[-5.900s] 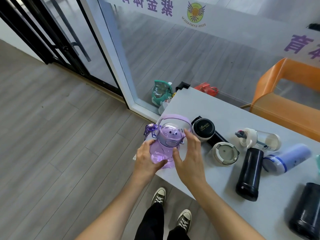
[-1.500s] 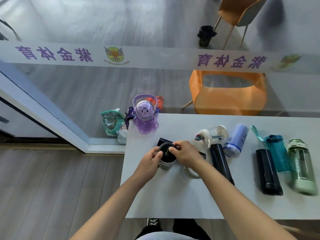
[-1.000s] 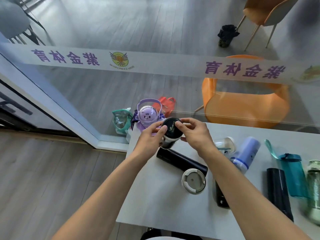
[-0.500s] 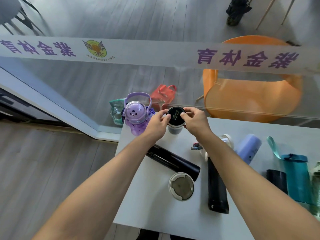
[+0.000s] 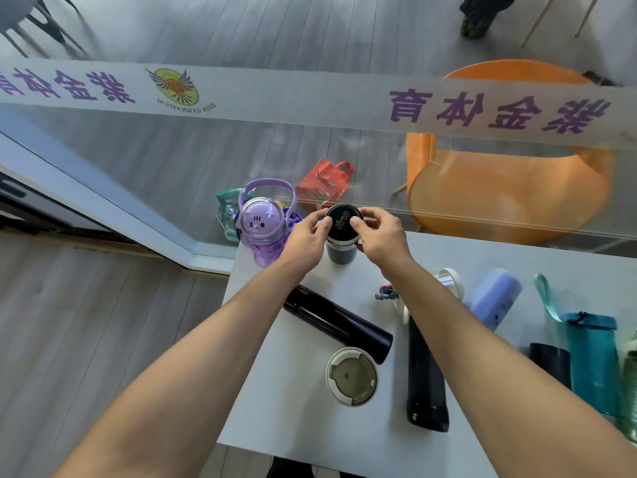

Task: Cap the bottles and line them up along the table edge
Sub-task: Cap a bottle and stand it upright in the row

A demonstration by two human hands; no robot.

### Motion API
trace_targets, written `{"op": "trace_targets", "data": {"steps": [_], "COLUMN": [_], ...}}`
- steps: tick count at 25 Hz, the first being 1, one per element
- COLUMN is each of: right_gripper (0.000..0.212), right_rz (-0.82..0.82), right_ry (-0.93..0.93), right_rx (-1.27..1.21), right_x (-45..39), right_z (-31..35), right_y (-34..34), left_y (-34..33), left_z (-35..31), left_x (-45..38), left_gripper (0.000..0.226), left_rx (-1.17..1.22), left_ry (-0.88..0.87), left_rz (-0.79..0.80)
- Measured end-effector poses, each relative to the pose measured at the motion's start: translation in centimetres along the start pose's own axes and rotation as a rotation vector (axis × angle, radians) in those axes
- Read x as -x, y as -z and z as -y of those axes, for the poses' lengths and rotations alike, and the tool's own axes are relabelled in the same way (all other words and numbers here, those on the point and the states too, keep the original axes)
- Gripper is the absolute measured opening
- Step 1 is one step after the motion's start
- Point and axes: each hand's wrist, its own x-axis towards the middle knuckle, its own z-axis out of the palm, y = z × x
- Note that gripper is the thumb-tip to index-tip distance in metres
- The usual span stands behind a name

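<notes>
**Black-lidded flask set beside the purple bottle**

At the centre of the head view, slightly above the middle, both hands meet on a short dark flask [image 5: 340,251] standing upright on the white tabletop [image 5: 282,408], just right of the purple cat-faced bottle [image 5: 263,232]. The left hand [image 5: 303,241] and the right hand [image 5: 381,236] each pinch the rim of the flask's black lid [image 5: 341,224], thumbs on the near side and fingers curled round the far side.

The flask looks like rigid metal with a hard lid, so it should be stiff, fairly light if empty, and smooth enough to slip. The lid's rim seems the best hold for twisting; the body below would be the safer hold for steadying.

Lower in the frame, a long black flask [image 5: 339,326] lies on its side, with a loose round cream lid [image 5: 351,376] just below its end. Another black flask [image 5: 425,374] lies lengthwise to the right. A lavender bottle [image 5: 494,298] and a teal bottle [image 5: 593,357] lie further right; rolling looks likely for these.
</notes>
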Motion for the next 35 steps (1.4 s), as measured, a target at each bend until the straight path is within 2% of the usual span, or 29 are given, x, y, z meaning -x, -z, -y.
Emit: {"op": "trace_targets", "data": {"steps": [2, 4, 6, 8, 9, 11, 14, 17, 19, 24, 29, 31, 35], "right_gripper": [0.015, 0.029, 0.035, 0.024, 0.021, 0.022, 0.046, 0.068, 0.067, 0.054, 0.064, 0.066, 0.067], "right_rz": [0.025, 0.018, -0.107, -0.23, -0.193, 0.07, 0.415, 0.553, 0.584, 0.514, 0.381, 0.322, 0.137], "right_ry": [-0.01, -0.011, 0.08, 0.23, 0.257, 0.189, 0.082, 0.088, 0.073, 0.114, 0.228, 0.252, 0.236], "right_rx": [0.017, 0.073, 0.159, 0.222, 0.268, 0.392, 0.678, 0.949, 1.034, 0.977, 0.685, 0.609, 0.497], "right_x": [0.1, 0.7, 2.5, 5.1, 6.5, 8.0, 6.9, 5.0, 4.3, 4.2, 6.4, 7.8, 10.6], "right_z": [0.1, 0.4, 0.5, -0.4, -1.1, -2.9, -4.9, -5.7, -6.2, -6.5, -2.9, -1.9, -1.5], "right_y": [0.2, 0.8, 1.5, 1.6, 1.4, 0.0, -3.0, -6.1, -7.8, -8.7, -6.5, -5.2, -2.6], "left_y": [0.1, 0.2, 0.8, 1.6, 2.0, 2.6, 2.3, 1.8, 1.7, 2.8, 5.3, 5.7, 5.0], "left_z": [-0.1, -0.1, 0.8, 3.6, 5.5, 9.2, 12.6, 14.2, 14.3, 12.5, 8.1, 6.1, 4.4], "left_x": [0.3, 0.6, 1.4, 2.8, 3.7, 5.5, 6.6, 6.1, 5.9, 6.6, 9.5, 10.8, 12.4], "left_gripper": [0.035, 0.038, 0.042, 0.041, 0.039, 0.038, 0.046, 0.038, 0.032, 0.029, 0.023, 0.027, 0.032], "left_rx": [0.021, 0.063, 0.082, -0.011, -0.074, -0.165, -0.191, -0.066, -0.013, 0.087, 0.149, 0.155, 0.107], "left_ry": [0.012, 0.033, 0.056, 0.078, 0.102, 0.208, 0.413, 0.462, 0.451, 0.376, 0.088, -0.01, -0.136], "left_rz": [0.01, 0.014, -0.025, -0.112, -0.164, -0.248, -0.22, -0.174, -0.183, -0.226, -0.283, -0.239, -0.048]}}
